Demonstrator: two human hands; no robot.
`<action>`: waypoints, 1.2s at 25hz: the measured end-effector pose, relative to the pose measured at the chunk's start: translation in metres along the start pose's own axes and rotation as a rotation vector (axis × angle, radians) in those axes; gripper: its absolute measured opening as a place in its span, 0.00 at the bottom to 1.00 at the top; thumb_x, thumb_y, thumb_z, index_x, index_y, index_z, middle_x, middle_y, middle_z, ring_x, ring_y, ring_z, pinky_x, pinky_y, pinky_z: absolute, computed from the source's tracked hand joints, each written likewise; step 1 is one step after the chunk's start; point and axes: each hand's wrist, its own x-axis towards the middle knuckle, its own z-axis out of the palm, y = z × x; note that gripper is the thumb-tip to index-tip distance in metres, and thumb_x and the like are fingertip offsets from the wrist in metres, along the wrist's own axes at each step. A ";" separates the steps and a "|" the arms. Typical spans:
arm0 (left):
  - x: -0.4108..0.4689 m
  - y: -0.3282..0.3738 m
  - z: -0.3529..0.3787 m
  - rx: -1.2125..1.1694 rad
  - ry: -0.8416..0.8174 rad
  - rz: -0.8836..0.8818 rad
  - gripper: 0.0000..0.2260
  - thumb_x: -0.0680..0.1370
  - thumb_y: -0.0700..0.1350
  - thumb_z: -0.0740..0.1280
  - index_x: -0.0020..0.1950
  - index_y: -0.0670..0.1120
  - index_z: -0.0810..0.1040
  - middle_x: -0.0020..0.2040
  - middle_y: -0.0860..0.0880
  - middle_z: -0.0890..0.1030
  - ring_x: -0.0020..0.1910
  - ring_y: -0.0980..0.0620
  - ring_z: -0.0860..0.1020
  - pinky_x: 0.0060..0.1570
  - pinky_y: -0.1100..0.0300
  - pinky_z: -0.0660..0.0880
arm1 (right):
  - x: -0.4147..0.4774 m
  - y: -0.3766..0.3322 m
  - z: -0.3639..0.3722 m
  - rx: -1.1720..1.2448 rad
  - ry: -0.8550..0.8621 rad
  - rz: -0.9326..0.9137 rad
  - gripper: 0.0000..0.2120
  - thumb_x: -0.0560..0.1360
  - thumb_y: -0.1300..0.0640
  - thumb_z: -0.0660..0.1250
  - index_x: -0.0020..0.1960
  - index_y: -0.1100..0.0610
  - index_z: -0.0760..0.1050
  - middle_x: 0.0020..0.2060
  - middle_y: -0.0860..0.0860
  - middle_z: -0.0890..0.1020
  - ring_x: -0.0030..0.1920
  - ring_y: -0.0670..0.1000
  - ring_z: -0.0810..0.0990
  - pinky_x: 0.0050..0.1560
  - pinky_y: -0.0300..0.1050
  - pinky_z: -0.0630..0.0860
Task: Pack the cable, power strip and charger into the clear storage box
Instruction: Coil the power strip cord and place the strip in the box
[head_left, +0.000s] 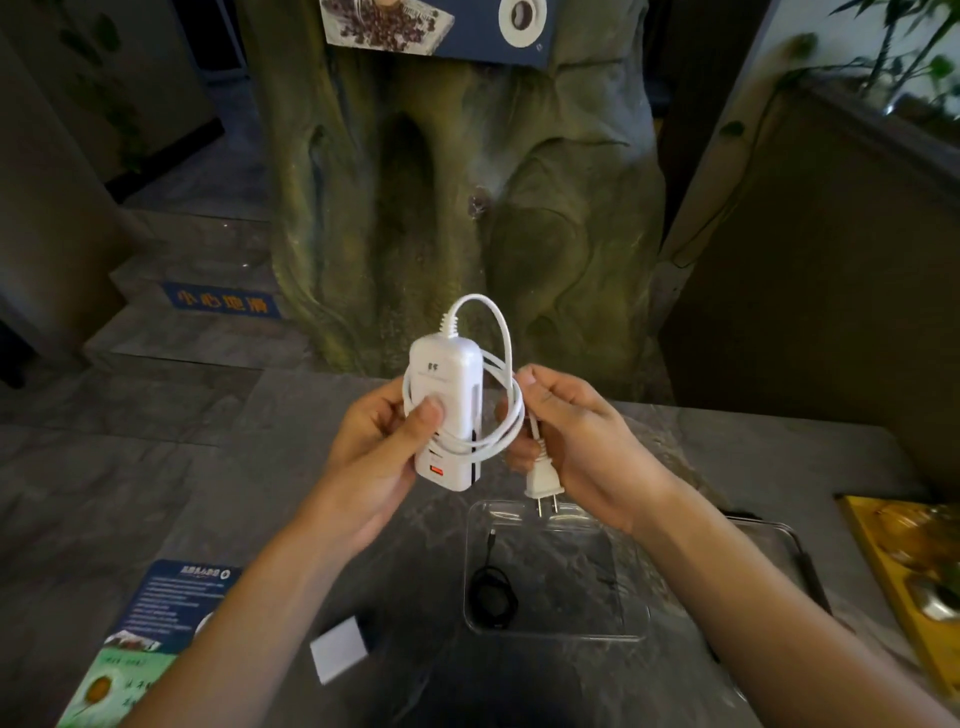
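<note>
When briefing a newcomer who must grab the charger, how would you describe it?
On the grey stone table, look just left of the clear storage box, towards the blue leaflet. The charger is the small white block lying alone there. Unlike the white power strip, it has no cord and nobody holds it.

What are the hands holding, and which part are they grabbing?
The left hand grips the white power strip around its body. The right hand pinches its cord just above the plug.
</note>
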 end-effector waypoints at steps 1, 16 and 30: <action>-0.001 -0.005 0.004 -0.049 0.051 0.004 0.23 0.67 0.57 0.75 0.55 0.43 0.81 0.47 0.46 0.84 0.46 0.52 0.82 0.45 0.60 0.79 | -0.002 0.000 0.000 -0.011 0.020 0.001 0.13 0.83 0.58 0.54 0.46 0.62 0.74 0.33 0.53 0.73 0.31 0.48 0.68 0.34 0.41 0.68; 0.005 -0.033 0.044 0.189 0.432 0.049 0.14 0.83 0.47 0.54 0.60 0.45 0.77 0.52 0.48 0.82 0.51 0.51 0.79 0.54 0.55 0.74 | -0.001 0.010 -0.030 -0.417 0.382 -0.086 0.13 0.82 0.63 0.57 0.41 0.57 0.74 0.29 0.48 0.77 0.30 0.50 0.70 0.34 0.48 0.68; -0.006 -0.038 0.052 0.076 0.263 0.064 0.17 0.80 0.50 0.55 0.61 0.43 0.76 0.51 0.43 0.82 0.50 0.47 0.80 0.49 0.54 0.78 | -0.006 0.035 -0.017 0.718 0.241 0.223 0.10 0.70 0.61 0.71 0.50 0.62 0.77 0.48 0.56 0.78 0.49 0.51 0.78 0.58 0.45 0.76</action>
